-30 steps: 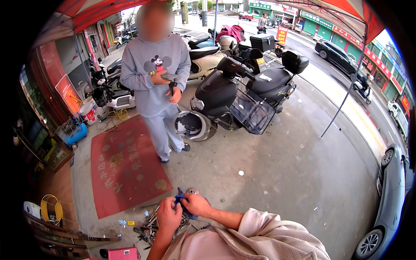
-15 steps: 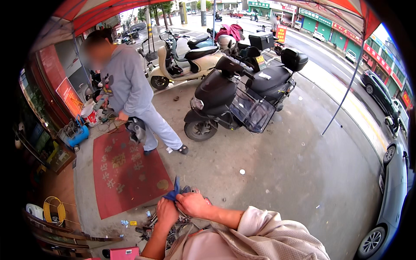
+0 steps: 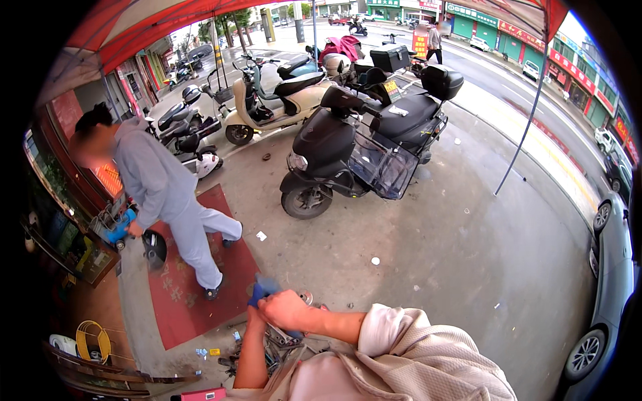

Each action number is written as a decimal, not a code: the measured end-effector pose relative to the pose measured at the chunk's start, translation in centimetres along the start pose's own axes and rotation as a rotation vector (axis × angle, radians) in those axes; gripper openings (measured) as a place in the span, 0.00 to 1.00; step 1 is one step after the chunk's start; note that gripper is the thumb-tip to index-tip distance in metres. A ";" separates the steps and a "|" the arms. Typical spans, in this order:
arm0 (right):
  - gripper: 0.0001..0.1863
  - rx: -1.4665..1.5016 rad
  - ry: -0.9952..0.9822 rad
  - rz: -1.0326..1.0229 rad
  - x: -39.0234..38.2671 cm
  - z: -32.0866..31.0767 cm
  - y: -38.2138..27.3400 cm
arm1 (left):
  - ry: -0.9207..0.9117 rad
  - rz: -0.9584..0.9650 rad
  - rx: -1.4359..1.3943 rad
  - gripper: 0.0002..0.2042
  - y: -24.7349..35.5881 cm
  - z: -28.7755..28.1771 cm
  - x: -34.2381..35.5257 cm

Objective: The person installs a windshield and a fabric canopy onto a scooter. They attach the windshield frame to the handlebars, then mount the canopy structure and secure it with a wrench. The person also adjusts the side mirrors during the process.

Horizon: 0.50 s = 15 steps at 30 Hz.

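My two hands meet low in the middle of the view, at a blue cloth-like piece (image 3: 258, 293) with a blurred grey-blue end. My right hand (image 3: 284, 309) is closed on it, fingers curled in. Close against it on the left, my left hand (image 3: 255, 317) reaches up into or behind the blue piece, its fingers hidden. Whether the piece is a rag or a glove I cannot tell. Beneath my hands lies a jumble of metal tools and parts (image 3: 277, 347), partly covered by my forearms.
A person in grey (image 3: 157, 180) walks on the red mat (image 3: 200, 321), carrying a dark rounded thing (image 3: 155, 250). A black scooter (image 3: 321, 160) and a cream scooter (image 3: 281, 107) stand ahead. A canopy pole (image 3: 521, 147) and a parked car (image 3: 605, 267) are at the right.
The person in grey has stepped left and nearer with the dark thing. My hands have shifted slightly left and drawn closer together, and the blue piece has changed shape between them.
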State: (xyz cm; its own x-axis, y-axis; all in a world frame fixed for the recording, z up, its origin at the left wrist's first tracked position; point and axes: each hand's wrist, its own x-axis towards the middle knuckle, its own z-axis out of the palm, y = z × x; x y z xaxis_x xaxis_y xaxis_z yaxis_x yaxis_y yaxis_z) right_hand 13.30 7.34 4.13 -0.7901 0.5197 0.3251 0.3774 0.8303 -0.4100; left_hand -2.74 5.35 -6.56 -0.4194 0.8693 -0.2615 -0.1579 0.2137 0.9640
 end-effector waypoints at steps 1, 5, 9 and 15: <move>0.12 -0.022 -0.024 -0.010 -0.8 0.7 0.2 | -0.147 -0.091 -0.103 0.22 4.2 2.0 -1.5; 0.12 0.073 -0.059 0.045 -1.8 1.2 -1.2 | -0.224 0.092 0.110 0.26 9.4 2.9 -2.8; 0.11 0.052 -0.079 -0.077 1.1 -1.3 -3.1 | 0.020 0.630 1.687 0.23 9.3 -2.0 1.6; 0.10 0.082 -0.163 -0.206 1.0 -0.5 -5.1 | 0.618 0.823 4.253 0.22 10.9 -1.9 -0.5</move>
State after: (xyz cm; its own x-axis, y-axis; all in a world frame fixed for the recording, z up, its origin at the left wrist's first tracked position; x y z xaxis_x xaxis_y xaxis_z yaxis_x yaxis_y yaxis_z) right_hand 10.80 3.70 6.96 -0.9159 0.2966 0.2704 0.1654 0.8928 -0.4190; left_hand -5.92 6.42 4.01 -0.0529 0.9742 -0.2192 -0.8914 -0.1450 -0.4295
